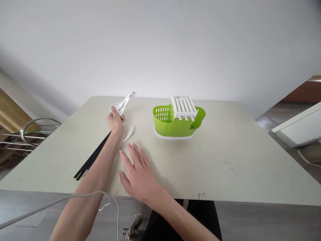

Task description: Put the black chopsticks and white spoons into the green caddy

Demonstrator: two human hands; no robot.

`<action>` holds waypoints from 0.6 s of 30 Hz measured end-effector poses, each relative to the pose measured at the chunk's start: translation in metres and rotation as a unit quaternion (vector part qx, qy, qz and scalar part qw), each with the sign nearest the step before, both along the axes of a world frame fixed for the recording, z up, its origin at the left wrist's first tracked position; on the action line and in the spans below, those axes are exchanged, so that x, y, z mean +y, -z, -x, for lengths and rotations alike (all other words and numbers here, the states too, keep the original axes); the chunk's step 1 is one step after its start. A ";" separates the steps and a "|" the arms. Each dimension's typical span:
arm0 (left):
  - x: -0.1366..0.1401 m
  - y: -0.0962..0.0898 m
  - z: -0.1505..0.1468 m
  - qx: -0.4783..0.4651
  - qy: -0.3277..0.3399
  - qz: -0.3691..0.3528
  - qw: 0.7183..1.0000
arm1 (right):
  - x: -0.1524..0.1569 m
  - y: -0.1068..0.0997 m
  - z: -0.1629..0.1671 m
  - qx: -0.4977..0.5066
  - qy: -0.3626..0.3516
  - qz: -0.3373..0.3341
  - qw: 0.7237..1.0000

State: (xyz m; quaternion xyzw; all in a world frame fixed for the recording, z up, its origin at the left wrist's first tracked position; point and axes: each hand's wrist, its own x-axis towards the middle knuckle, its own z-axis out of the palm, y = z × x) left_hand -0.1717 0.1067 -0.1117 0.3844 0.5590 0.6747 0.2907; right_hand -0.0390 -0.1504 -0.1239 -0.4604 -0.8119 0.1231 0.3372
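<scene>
My left hand (115,121) is closed around white soup spoons (117,106) at the table's far left. Its thumb presses into a spoon bowl, and the patterned handles point away toward the wall. I seem to see two spoons, overlapping. Black chopsticks (91,160) lie in a bundle on the table, partly hidden behind my left forearm. Another white spoon (129,133) rests between my hands, its lower end hidden. My right hand (137,170) hovers or lies palm down near it, fingers spread, holding nothing. A green cutlery holder (173,129) with a white slotted top (185,106) stands to the right.
The pale table (220,147) meets a white wall (160,47) at its back. Past the left edge is a metal wire rack (27,137) with a wooden board (15,112). A grey cable (62,199) crosses in front of my left forearm.
</scene>
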 end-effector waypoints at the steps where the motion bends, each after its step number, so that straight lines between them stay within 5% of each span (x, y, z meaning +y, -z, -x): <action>1: -0.002 0.000 0.006 0.023 0.021 -0.004 1.000 | 0.014 0.002 0.016 0.003 0.016 0.025 1.000; 6: -0.010 -0.009 0.053 0.094 0.115 0.005 0.989 | 0.055 0.024 0.020 0.006 0.036 0.070 0.997; 12: -0.036 -0.009 0.089 0.115 0.257 0.063 0.957 | 0.051 0.044 0.012 -0.002 0.030 0.045 0.999; 15: -0.049 -0.022 0.097 0.183 0.356 0.134 0.907 | 0.049 0.047 0.007 -0.003 0.033 0.036 0.999; 18: -0.056 -0.041 0.097 0.266 0.451 0.209 0.826 | 0.048 0.050 -0.005 0.016 0.048 0.051 0.997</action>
